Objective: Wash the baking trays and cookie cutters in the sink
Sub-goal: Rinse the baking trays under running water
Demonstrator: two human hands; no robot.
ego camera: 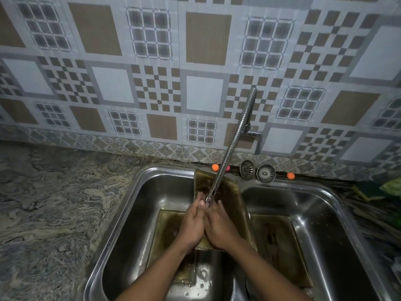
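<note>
Left hand (pixel 192 224) and right hand (pixel 220 228) meet under the faucet (pixel 229 148) (fingers (pixel 218 206) straight, pressed together)

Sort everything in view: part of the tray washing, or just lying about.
Job: baking trays, double sink, flexible tap hose, left hand, right hand.
Lying about: sink strainers, orange balls, green leaves.

Head camera, forward and down, close over sink (pixel 156 192)
</note>
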